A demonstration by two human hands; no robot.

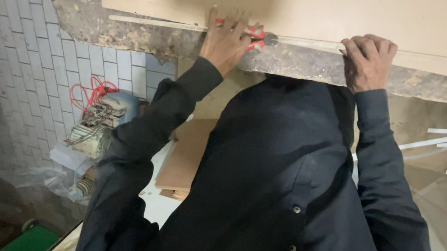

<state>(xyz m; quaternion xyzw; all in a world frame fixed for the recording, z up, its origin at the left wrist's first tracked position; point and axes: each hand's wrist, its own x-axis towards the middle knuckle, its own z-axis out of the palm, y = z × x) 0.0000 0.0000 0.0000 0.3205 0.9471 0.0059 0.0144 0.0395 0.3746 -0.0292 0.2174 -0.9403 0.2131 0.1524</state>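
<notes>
A red-handled tool, near top centre of the frame, lies against a thin pale edge strip along the lower edge of a tan board on a rough stone ledge. The left hand grasps the tool's handle; the right hand is clenched over the strip, right of centre. Likely hazards: the tool tip could slip along the strip toward the right hand, or the unclamped board could shift under pressure. At lower left sits a wired device.
</notes>
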